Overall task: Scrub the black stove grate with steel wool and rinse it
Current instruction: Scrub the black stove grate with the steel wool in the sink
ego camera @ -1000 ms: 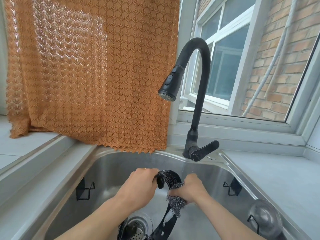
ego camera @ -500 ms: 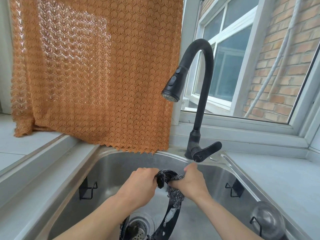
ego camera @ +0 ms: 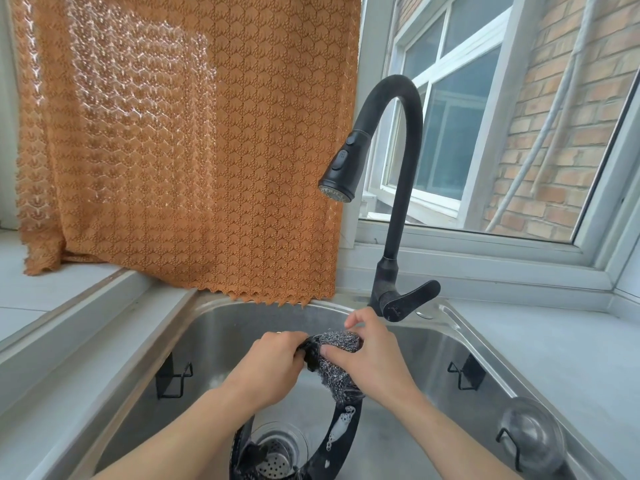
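The black stove grate [ego camera: 341, 434] stands on edge in the steel sink [ego camera: 221, 327], a round ring with soap suds on its right side. My left hand [ego camera: 273, 365] grips its top from the left. My right hand [ego camera: 374, 358] holds a grey wad of steel wool [ego camera: 334, 362] against the top of the ring, fingers curled over it, thumb and forefinger raised. The upper part of the grate is hidden by both hands and the wool.
A black gooseneck faucet [ego camera: 398, 188] rises behind the sink, no water running, its lever [ego camera: 410, 299] pointing right. The drain strainer [ego camera: 277, 455] lies under the grate. Black wire hooks hang on both sink walls. An orange curtain [ego camera: 187, 140] hangs at the back left.
My right hand has slid the steel wool up the grate's right side to its top, close to my left hand. The left hand kept its grip.
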Demonstrator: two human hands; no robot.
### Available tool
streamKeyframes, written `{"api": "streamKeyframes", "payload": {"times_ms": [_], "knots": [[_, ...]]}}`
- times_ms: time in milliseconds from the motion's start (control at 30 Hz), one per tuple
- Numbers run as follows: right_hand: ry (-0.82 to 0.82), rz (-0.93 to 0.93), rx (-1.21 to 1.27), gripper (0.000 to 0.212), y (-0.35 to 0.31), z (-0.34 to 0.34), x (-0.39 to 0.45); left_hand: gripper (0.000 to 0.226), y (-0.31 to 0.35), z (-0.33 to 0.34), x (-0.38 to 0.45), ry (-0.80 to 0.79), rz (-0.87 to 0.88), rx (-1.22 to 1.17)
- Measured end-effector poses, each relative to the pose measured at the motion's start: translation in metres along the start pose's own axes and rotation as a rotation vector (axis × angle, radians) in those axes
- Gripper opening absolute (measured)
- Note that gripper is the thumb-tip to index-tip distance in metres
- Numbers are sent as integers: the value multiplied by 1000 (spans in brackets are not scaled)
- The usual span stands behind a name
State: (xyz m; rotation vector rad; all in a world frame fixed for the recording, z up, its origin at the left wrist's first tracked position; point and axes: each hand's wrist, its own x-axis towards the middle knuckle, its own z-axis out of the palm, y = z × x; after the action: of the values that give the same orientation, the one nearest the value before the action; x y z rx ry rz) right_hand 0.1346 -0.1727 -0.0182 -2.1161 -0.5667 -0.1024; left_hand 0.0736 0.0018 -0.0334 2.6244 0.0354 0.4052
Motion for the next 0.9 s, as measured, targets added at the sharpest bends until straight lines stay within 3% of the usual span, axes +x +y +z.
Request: {"api": "streamKeyframes", "payload": {"times_ms": [167,433,900], "knots": [[-67,-49,-17,39,0,-3,-2,21,-3,-2,0,-5,-3,-20],[24,-62,-149,37,4,1,1,18,-2,-2,1,-29,17,-39],[-100,358,-304,39,37,-5,23,23,-2,1,1,-12,44,-56]]}}
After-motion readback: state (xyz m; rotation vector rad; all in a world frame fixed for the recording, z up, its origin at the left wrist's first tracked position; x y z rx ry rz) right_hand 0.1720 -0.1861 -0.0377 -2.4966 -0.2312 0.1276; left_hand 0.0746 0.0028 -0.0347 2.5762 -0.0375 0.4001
